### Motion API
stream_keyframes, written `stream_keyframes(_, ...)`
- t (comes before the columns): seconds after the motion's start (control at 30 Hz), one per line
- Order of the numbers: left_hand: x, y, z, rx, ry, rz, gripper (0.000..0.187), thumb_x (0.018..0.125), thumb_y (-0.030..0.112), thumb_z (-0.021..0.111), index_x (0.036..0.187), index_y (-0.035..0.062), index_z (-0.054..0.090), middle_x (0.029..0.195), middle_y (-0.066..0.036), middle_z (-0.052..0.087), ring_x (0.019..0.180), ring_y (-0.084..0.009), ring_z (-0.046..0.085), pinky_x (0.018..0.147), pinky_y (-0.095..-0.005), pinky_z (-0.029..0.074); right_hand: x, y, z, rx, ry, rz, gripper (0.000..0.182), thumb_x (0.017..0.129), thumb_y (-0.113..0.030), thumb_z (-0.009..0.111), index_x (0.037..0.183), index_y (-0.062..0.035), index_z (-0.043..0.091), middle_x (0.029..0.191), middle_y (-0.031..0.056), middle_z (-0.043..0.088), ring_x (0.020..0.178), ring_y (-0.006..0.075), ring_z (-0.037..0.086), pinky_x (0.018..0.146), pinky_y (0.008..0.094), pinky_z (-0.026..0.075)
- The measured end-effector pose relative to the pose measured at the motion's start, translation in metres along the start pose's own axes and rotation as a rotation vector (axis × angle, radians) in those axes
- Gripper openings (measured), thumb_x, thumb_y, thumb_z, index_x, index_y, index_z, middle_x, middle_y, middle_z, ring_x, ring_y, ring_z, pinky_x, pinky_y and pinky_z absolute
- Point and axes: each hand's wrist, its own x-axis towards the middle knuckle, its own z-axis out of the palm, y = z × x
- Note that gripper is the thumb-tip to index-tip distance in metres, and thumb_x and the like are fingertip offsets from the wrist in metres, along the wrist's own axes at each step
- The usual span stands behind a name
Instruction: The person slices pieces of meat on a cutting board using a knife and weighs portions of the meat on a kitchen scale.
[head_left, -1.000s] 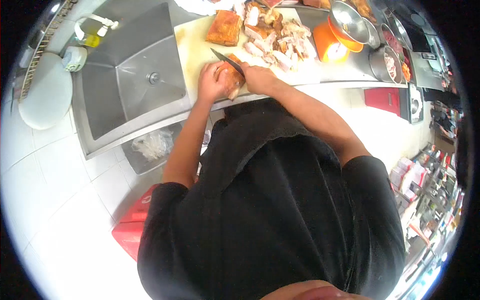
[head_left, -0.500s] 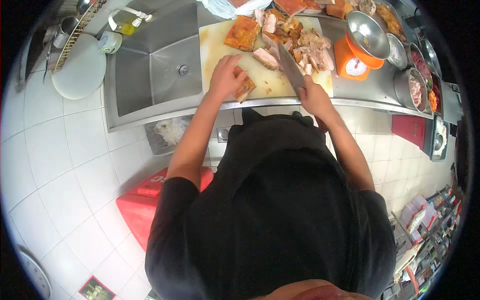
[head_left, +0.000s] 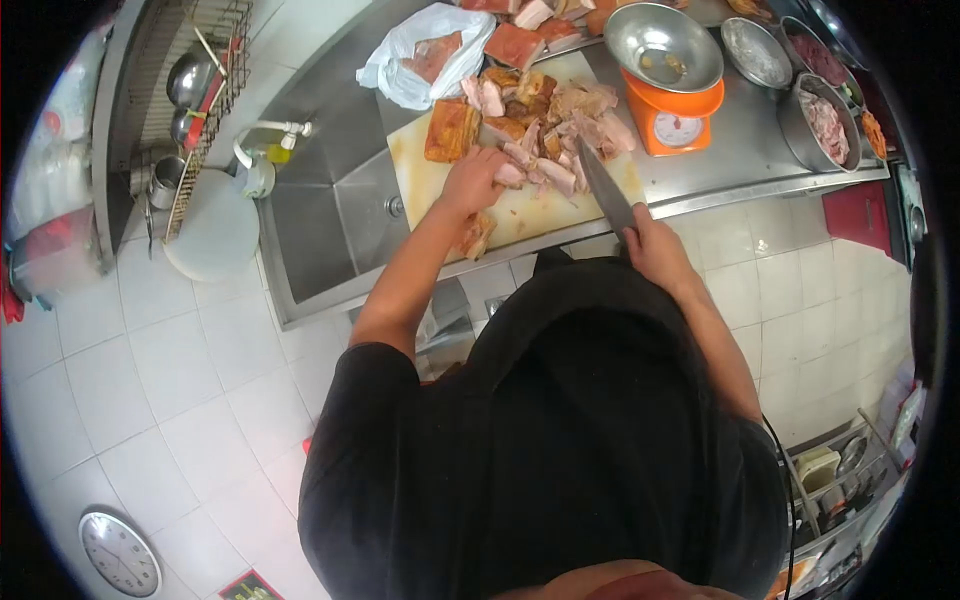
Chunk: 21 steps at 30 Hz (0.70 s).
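Note:
My left hand (head_left: 474, 182) reaches over the cutting board (head_left: 408, 150), its fingertips bent at a pale piece of meat (head_left: 509, 175). A browned slab of meat (head_left: 451, 130) lies just beyond it, and a smaller browned piece (head_left: 476, 236) lies below the hand near the board's front edge. My right hand (head_left: 658, 247) is closed round the handle of a large cleaver (head_left: 604, 188). The blade points up and left, its tip beside the heap of chopped meat (head_left: 580, 113) on the board's right half.
A metal sink (head_left: 345, 200) is left of the board. To the right stand an orange scale (head_left: 676, 128) with a metal bowl (head_left: 663, 48) on top and a pot of meat (head_left: 828, 125). A plastic bag (head_left: 398, 62) and more meat slabs (head_left: 514, 46) lie behind the board.
The view has turned and shifted. My left hand has moved off the small browned piece to the pale piece farther up. My right hand still holds the cleaver.

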Motion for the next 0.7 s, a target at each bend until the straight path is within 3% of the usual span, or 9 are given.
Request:
stream_keyframes(0.17, 0.004, 0.003, -0.001, -0.044, -0.042, -0.113, 0.051, 0.077, 0.017, 0.082, 0.124, 0.0085, 0.063, 0.114, -0.014, 0.067, 0.104, -0.0368, 0.063, 0.094, -0.0456, 0.052, 0.004, 0.010, -0.011, 0.007, 0.017, -0.060, 0.024, 0.096, -0.012, 0.064, 0.108, -0.0020, 0.045, 0.082, 0.0293, 0.066, 0.083, 0.0518, 0.063, 0.071, 0.0594, 0.048)
stream_keyframes(0.27, 0.003, 0.009, -0.005, -0.138, -0.014, -0.204, 0.049, 0.080, 0.020, 0.081, 0.124, 0.0090, 0.062, 0.110, -0.014, 0.069, 0.102, -0.0313, 0.067, 0.092, -0.0420, 0.054, 0.006, 0.008, -0.022, 0.043, 0.062, -0.080, 0.023, 0.096, -0.012, 0.064, 0.106, -0.0036, 0.045, 0.077, 0.0298, 0.065, 0.079, 0.0522, 0.065, 0.071, 0.0607, 0.050)
stream_keyframes(0.37, 0.009, -0.013, 0.003, -0.377, 0.072, -0.508, 0.050, 0.082, 0.029, 0.081, 0.124, 0.0089, 0.061, 0.098, -0.014, 0.071, 0.086, -0.0295, 0.070, 0.081, -0.0392, 0.056, 0.008, 0.009, -0.029, 0.040, 0.066, -0.079, 0.023, 0.096, -0.012, 0.064, 0.105, -0.0032, 0.045, 0.077, 0.0292, 0.065, 0.079, 0.0522, 0.064, 0.071, 0.0607, 0.050)
stream_keyframes(0.47, 0.046, -0.064, 0.018, -0.758, 0.468, -0.384, 0.057, 0.084, 0.034, 0.081, 0.125, 0.0015, 0.058, 0.093, -0.012, 0.071, 0.082, -0.0233, 0.069, 0.077, -0.0356, 0.056, 0.015, 0.015, -0.025, 0.046, 0.060, -0.100, 0.022, 0.095, -0.011, 0.064, 0.105, -0.0032, 0.045, 0.076, 0.0292, 0.065, 0.078, 0.0520, 0.064, 0.071, 0.0606, 0.050)
stream_keyframes(0.53, 0.070, -0.041, -0.043, -0.666, 0.443, -0.622, 0.063, 0.086, 0.035, 0.083, 0.130, 0.0002, 0.054, 0.108, -0.012, 0.068, 0.096, -0.0217, 0.067, 0.083, -0.0342, 0.055, 0.021, 0.014, -0.023, 0.033, 0.035, -0.125, 0.022, 0.095, -0.011, 0.064, 0.105, -0.0032, 0.046, 0.076, 0.0293, 0.065, 0.078, 0.0519, 0.064, 0.070, 0.0603, 0.050)
stream_keyframes(0.63, 0.082, -0.040, -0.059, -0.598, 0.516, -0.784, 0.060, 0.084, 0.033, 0.083, 0.125, -0.0033, 0.058, 0.095, -0.011, 0.072, 0.083, -0.0196, 0.069, 0.076, -0.0334, 0.056, 0.026, 0.010, -0.022, 0.003, -0.001, -0.130, 0.022, 0.095, -0.011, 0.064, 0.105, -0.0032, 0.046, 0.076, 0.0296, 0.064, 0.079, 0.0519, 0.064, 0.070, 0.0602, 0.050)
stream_keyframes(0.7, 0.062, -0.052, -0.048, -0.510, 0.498, -0.653, 0.053, 0.086, 0.030, 0.082, 0.122, -0.0034, 0.061, 0.094, -0.010, 0.071, 0.084, -0.0188, 0.069, 0.077, -0.0326, 0.056, 0.027, 0.007, -0.023, 0.002, -0.001, -0.135, 0.022, 0.095, -0.011, 0.065, 0.106, -0.0035, 0.047, 0.076, 0.0296, 0.064, 0.078, 0.0520, 0.064, 0.069, 0.0602, 0.050)
